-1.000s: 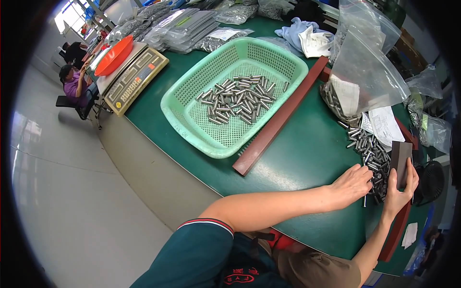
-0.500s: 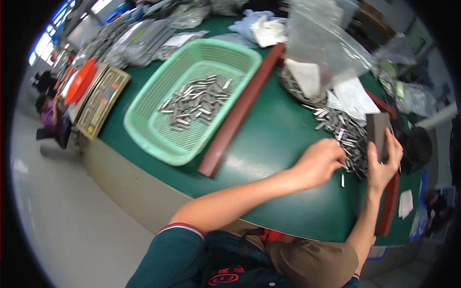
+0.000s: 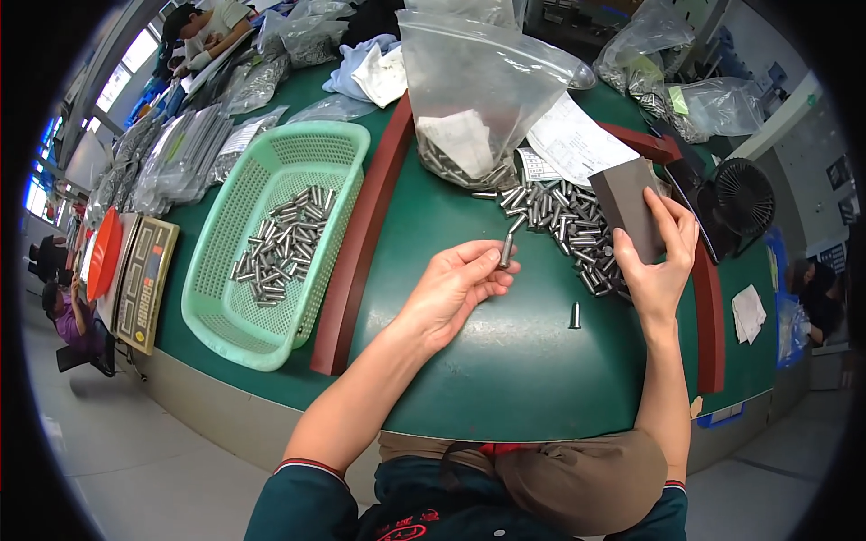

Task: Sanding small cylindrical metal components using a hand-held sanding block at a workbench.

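Green-covered surface [image 3: 487, 361], head view. Left hand [image 3: 456, 287] closed in a pinch on one small metal pin [image 3: 506, 250] — held upright between thumb and fingertips, above the surface just left of the loose pin pile [image 3: 564, 221]. Right hand [image 3: 657, 261] gripping a dark grey block [image 3: 630, 206], thumb on its near face, fingers wrapped over the right edge; block held tilted at the pile's right side. One single pin [image 3: 575, 315] stands alone on the surface between the two hands. Clear plastic bag [image 3: 483, 86] with more pins and a paper slip sits just behind the pile. Mint-green mesh basket [image 3: 236, 334] — pins scattered inside — lies to the left, beyond a long reddish-brown bar [image 3: 361, 243]. Small black fan [image 3: 741, 198] at far right.
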{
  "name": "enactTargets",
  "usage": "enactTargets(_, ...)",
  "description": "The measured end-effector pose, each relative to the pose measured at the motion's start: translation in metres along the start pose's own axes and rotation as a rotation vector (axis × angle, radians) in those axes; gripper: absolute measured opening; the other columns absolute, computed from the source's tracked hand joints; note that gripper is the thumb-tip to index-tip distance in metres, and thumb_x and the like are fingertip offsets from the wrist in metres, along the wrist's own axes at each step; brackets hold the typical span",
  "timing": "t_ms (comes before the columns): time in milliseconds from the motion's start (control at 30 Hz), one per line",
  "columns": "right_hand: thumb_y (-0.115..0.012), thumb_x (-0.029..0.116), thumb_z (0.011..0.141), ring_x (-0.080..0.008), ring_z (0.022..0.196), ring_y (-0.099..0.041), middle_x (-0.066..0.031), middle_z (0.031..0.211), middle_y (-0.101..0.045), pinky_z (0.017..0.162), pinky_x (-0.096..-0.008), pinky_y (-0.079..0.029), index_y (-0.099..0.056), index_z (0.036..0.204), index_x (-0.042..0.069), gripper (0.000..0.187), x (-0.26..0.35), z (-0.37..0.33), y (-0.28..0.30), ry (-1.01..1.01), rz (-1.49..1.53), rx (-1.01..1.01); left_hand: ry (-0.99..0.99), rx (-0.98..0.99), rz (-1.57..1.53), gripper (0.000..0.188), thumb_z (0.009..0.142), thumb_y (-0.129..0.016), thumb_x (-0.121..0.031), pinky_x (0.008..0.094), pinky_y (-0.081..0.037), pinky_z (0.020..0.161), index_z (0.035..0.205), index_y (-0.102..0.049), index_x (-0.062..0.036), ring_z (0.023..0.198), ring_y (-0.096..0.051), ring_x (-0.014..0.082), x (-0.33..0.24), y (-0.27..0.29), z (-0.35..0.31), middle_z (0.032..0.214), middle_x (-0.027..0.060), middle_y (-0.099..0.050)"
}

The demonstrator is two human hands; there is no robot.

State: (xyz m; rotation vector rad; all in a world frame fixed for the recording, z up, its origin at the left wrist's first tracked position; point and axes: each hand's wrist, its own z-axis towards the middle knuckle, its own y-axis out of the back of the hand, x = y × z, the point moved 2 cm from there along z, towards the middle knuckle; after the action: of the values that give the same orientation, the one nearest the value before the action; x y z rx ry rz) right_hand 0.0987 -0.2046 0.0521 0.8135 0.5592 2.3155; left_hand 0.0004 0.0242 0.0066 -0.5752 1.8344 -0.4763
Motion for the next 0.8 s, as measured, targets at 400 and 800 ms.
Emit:
enactTargets(400, -0.078, 0.015, 0.062, -0.0290, 0.101, -0.054, -0.0122, 0.109, -0.059, 0.090, -0.0411, -0.044, -0.069, 0.115, 0.005, 0.055, -0.0015, -0.0005, -0.0012, -0.010, 0.027, -0.012, -0.005, -0.003, 0.084, 0.033, 0.098, -0.058, -0.018, 0.0251, -0.052, 0.079, 0.122, -0.058, 0.0050, 0.083, -0.061, 0.0116, 0.0025, -0.0019, 0.0009, 0.101, 0.0108, -0.066)
enactTargets(800, -0.078, 0.016, 0.062, -0.0294, 0.101, -0.054, -0.0120, 0.110, -0.059, 0.091, -0.0420, -0.043, -0.069, 0.114, 0.005, 0.054, 0.0009, -0.0005, -0.0008, -0.012, 0.029, -0.005, -0.024, 0.101, 0.044, 0.031, 0.103, -0.049, -0.019, 0.0263, -0.052, 0.077, 0.122, -0.058, 0.0033, 0.082, -0.062, 0.0121, 0.0057, 0.0010, 0.0030, 0.102, 0.0119, -0.067)
